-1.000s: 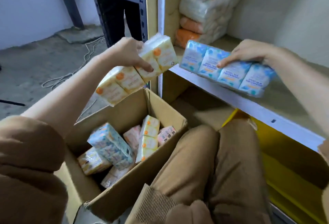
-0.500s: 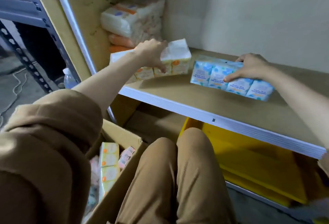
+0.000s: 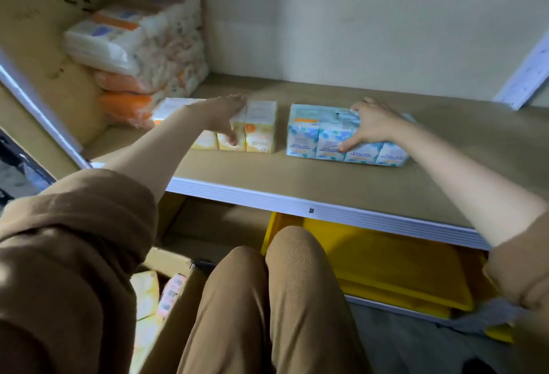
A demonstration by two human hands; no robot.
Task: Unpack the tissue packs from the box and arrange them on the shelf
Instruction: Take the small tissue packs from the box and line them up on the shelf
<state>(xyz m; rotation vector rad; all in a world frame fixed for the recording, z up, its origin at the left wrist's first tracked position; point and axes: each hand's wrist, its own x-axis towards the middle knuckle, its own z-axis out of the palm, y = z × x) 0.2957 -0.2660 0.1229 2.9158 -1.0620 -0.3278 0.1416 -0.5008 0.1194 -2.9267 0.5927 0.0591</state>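
- Yellow tissue pack (image 3: 261, 127) mid shelf (image 3: 297, 177), blue tissue pack (image 3: 309, 136) just beside, w/ gap.
- L grip (image 3: 224, 117) flat on yellow tissue pack, fingers straight.
- R grip (image 3: 371, 124) clamped on blue tissue pack.
- Bigger packs (image 3: 142, 56) stacked, back-left corner.

A brown sweatshirt (image 3: 59, 255) with its 2 sleeves (image 3: 523, 269) bunched near the elbows, and tan fine-ribbed trousers (image 3: 267, 299).
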